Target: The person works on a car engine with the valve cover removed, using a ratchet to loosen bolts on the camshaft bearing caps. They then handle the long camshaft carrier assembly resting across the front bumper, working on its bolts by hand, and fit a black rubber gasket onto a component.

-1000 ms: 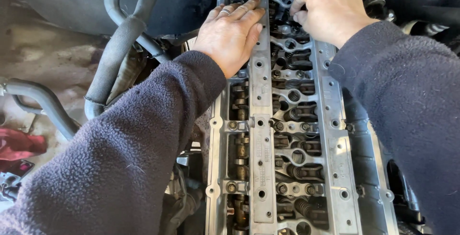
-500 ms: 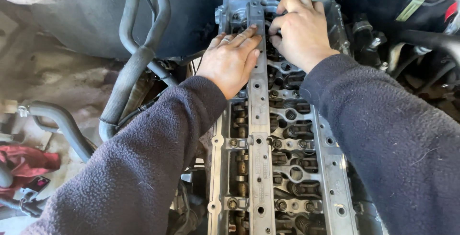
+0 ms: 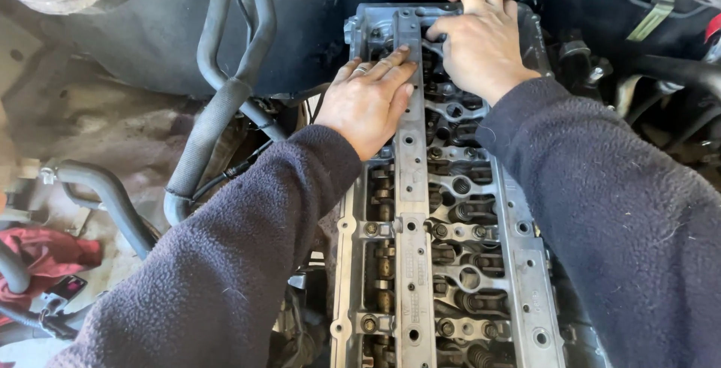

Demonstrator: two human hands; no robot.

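The exposed cylinder head [image 3: 451, 263] lies lengthwise in the engine bay, its long axis running from the bottom edge of the view away toward the dark firewall at the top, with the far end just under both hands. A long flat metal rail [image 3: 411, 210] with bolt holes runs along that same axis, left of centre on the head. The left hand [image 3: 368, 101] rests palm down on the far part of this rail, fingers [image 3: 387, 64] spread flat and pointing away up the rail; it presses on the metal and grips nothing. The right hand [image 3: 481, 41] sits at the far end of the head, just right of the rail, fingers curled down into the valve gear; what they touch is hidden, so whether they grip anything cannot be told. Both arms wear dark fleece sleeves [image 3: 225, 263]. Rocker arms and springs [image 3: 458, 188] show in rows between the rails. Black rubber hoses [image 3: 218, 105] curve down on the left of the head, and a red rag [image 3: 45, 255] lies at the far left.
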